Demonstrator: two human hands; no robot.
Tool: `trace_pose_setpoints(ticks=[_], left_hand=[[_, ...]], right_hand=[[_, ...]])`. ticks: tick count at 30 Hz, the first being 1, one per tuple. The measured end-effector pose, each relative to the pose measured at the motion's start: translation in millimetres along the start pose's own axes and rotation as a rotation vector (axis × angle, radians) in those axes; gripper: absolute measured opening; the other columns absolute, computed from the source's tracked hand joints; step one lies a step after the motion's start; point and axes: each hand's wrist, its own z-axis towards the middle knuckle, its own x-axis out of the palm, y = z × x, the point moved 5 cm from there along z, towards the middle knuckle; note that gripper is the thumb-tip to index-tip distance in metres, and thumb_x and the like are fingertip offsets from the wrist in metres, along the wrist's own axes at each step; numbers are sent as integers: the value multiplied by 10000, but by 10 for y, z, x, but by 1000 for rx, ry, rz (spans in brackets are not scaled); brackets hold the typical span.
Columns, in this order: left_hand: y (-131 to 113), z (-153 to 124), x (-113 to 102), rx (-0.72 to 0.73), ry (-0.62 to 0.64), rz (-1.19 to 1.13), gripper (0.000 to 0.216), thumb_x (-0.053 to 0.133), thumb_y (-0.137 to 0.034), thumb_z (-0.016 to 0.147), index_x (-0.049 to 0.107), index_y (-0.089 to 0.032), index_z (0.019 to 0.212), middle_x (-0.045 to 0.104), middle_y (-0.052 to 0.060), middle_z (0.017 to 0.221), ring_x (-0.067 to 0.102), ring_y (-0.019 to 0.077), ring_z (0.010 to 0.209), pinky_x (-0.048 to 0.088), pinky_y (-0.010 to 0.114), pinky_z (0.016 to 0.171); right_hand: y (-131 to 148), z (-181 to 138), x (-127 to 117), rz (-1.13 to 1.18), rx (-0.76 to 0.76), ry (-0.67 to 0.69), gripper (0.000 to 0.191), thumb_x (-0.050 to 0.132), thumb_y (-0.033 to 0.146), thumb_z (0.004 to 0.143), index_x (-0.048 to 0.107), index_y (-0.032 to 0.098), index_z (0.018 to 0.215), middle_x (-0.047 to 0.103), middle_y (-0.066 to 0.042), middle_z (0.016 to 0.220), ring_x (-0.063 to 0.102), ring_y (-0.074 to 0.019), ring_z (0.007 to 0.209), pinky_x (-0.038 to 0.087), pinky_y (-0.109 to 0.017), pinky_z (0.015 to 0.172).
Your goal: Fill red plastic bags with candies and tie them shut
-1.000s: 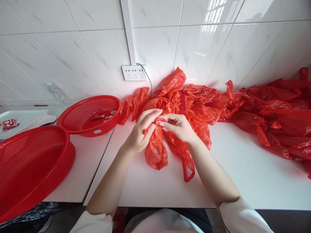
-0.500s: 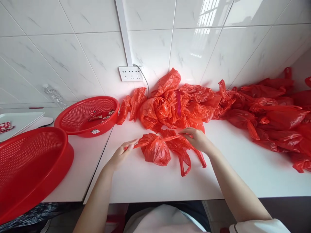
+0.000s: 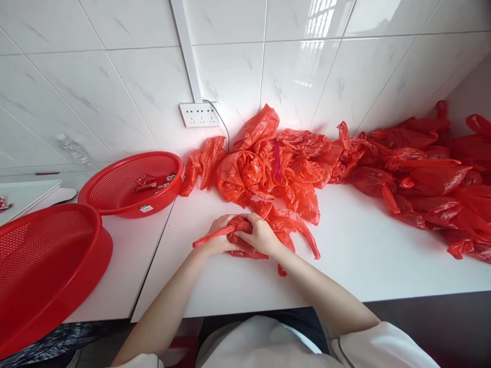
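A filled red plastic bag [image 3: 249,249] rests on the white table in front of me. Both hands are on it, close together. My left hand [image 3: 217,240] wraps round its left side, and a twisted strip of the bag sticks out leftward over that hand. My right hand [image 3: 261,235] grips the bag's top from the right, thumb pressed inward. The fingertips are partly hidden in the plastic. More loose red bag plastic [image 3: 295,222] with handles lies just right of my right hand, and a heap of crumpled red bags [image 3: 249,174] is behind.
Two red perforated baskets stand at the left; the farther basket [image 3: 153,210] holds a few small packets, the nearer basket [image 3: 103,250] overlaps the table edge. Many filled red bags [image 3: 433,189] pile up at the right. A socket strip [image 3: 199,115] and cable are on the tiled wall.
My hands were apart, pulling the bag's handles out to both sides. They have come together over the bag and now clasp it. The view has shifted slightly.
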Motion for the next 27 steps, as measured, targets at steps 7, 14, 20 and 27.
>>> trace_pose_setpoints(ticks=[7,14,20,27], left_hand=[[-29,-80,56,-197,54,-190,398,728,-355,683,499,-248,990,649,-9,922,621,201,815,468,286,641],[74,-61,98,-179,146,-285,230,650,-344,757,552,-247,941,639,-15,847,621,209,805,495,301,666],[113,-23,-96,142,125,-374,542,710,-484,754,607,-212,1211,679,107,1158,621,313,1120,511,418,959],[298,11,-223,25,-13,-27,284,514,-465,929,674,-256,1036,678,52,1100,632,214,1046,534,260,718]], right_hand=[[94,-33,-6,-100,-76,73,55,602,176,799,555,205,805,624,-4,771,567,-140,669,443,-258,637],[143,-18,9,-91,-159,86,92,600,173,815,540,211,758,608,12,742,536,-118,626,425,-234,597],[300,-79,-643,-89,-140,7,140,636,382,867,639,266,789,654,60,789,604,-127,690,499,-238,641],[219,-273,-3069,-382,181,-663,420,649,553,833,721,146,760,576,-5,585,455,-106,491,362,-254,476]])
